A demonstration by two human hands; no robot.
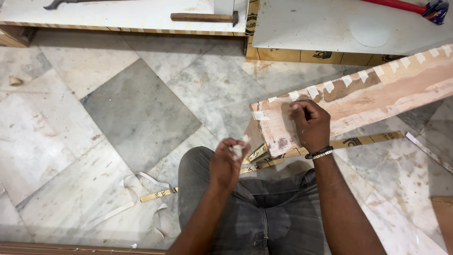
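Hammer (204, 17) on white board (118, 14); red-handled tool (415, 7); marble floor (118, 118).

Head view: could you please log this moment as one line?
left hand: pinches peeled tape scrap | right hand: fingers on wooden board end | floor: tape strips | hammer on panel
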